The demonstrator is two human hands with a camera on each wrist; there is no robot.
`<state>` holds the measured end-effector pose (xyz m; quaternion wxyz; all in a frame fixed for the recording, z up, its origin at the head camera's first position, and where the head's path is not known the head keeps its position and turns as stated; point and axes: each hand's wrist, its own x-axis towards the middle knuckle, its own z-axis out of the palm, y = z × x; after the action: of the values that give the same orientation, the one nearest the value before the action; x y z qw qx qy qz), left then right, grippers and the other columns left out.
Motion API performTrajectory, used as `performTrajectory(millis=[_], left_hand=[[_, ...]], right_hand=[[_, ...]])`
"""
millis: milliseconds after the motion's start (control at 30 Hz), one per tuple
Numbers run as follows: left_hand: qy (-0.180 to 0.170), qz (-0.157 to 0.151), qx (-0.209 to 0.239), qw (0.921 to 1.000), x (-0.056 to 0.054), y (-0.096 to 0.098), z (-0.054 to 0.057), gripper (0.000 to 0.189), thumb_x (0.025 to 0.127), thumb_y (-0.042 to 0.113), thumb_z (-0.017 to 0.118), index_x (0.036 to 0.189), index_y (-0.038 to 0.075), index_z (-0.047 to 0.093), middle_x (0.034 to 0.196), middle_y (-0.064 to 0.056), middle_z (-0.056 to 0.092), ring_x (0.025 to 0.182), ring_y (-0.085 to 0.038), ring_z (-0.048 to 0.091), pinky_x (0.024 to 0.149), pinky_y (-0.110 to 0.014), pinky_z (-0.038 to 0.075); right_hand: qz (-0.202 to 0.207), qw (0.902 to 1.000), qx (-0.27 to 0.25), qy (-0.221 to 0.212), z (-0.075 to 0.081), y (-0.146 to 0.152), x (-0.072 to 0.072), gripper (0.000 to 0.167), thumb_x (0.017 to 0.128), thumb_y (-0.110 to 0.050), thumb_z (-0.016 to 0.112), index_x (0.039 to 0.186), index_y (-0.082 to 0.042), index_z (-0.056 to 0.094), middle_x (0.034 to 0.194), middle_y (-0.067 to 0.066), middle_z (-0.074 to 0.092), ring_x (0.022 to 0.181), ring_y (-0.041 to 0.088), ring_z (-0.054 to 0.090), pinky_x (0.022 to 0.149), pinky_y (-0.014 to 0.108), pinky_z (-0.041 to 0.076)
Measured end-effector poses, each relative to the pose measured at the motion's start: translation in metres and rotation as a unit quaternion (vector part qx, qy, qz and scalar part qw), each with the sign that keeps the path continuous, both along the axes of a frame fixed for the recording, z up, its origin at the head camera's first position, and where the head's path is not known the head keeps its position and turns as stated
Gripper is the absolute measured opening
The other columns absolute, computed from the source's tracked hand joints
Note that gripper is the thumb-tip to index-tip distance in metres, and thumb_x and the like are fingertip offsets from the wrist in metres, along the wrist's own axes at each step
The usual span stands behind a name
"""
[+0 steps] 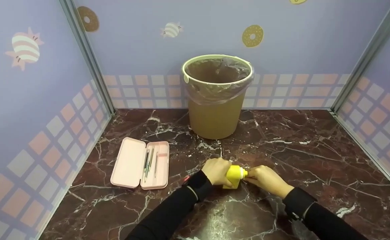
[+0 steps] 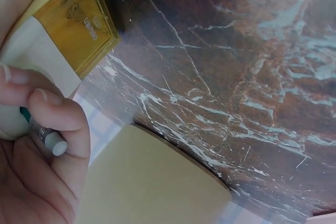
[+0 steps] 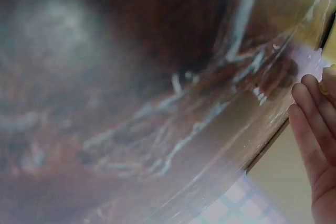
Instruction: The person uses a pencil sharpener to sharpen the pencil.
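My left hand grips a yellow pencil sharpener held just over the dark marbled table. In the left wrist view, its see-through amber drawer faces outward, with dark bits inside. Between the curled left fingers pokes the end of a pencil, with a metal band and pale eraser; its other end is hidden. My right hand is at the sharpener's yellow knob, pinching it between thumb and fingertips. In the right wrist view, only the right fingers and a sliver of yellow show at the edge.
Left on the table lies an open pink pencil case with several slim pencils in its right half. A tan waste bin lined with a clear bag stands at the back. Patterned walls enclose the table's back and sides.
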<state>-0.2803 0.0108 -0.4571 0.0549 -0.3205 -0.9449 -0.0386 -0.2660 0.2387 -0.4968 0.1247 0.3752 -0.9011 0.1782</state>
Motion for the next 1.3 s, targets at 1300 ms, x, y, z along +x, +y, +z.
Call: performTrajectory(millis=[1300], left_hand=[[-0.006,0.015,0.013,0.9998,0.001,0.0,0.0,0.05,0.059,0.052,0.094,0.083,0.016,0.069,0.081,0.002,0.074,0.071,-0.018,0.07,0.057,-0.034,0.052]], right_hand=[[0.084,0.9932,-0.033,0.073,0.005,0.002,0.036,0.019,0.08,-0.003,0.081,0.098,-0.007,0.081,0.093,0.005,0.081,0.084,0.018,0.077,0.076,0.03,0.061]])
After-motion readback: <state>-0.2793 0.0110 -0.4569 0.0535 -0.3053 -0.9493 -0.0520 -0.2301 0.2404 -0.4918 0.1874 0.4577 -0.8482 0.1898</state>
